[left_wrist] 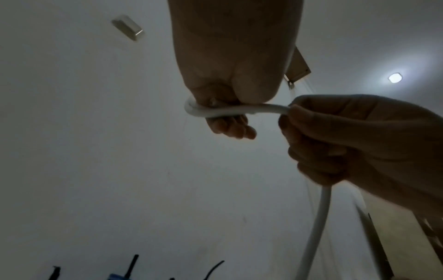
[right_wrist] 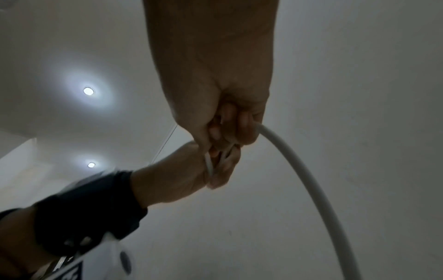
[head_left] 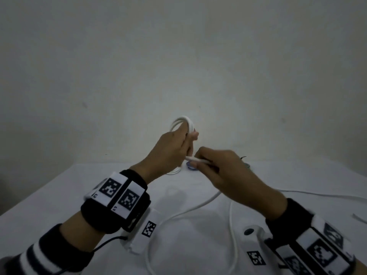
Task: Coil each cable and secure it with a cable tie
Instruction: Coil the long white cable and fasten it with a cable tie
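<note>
Item: white cable (head_left: 200, 204), coiling in progress, no tie fitted yet. Your left hand (head_left: 170, 149) is raised above the far middle of the white table (head_left: 59, 195), fingers curled round a small bundle of finished loops (head_left: 183, 122) that stands up out of the fist. Your right hand (head_left: 224, 167) sits just beside it, fingers closed round the running length of the same cable, feeding the next turn across to the left; the left wrist view shows that strand passing straight from one fist into the other. Remaining: a long slack run trails from your right hand down onto the table, sweeps toward the near edge and leaves the view there, so by my judgement several turns are left to wind. A second white line (head_left: 317, 194) lies along the right side of the table; whether it is the same cable or another, I cannot tell. Small blue object (head_left: 191, 167) near the far edge, partly hidden by your hands: unidentified. No cable tie can be made out with certainty; securing is wholly outstanding.
</note>
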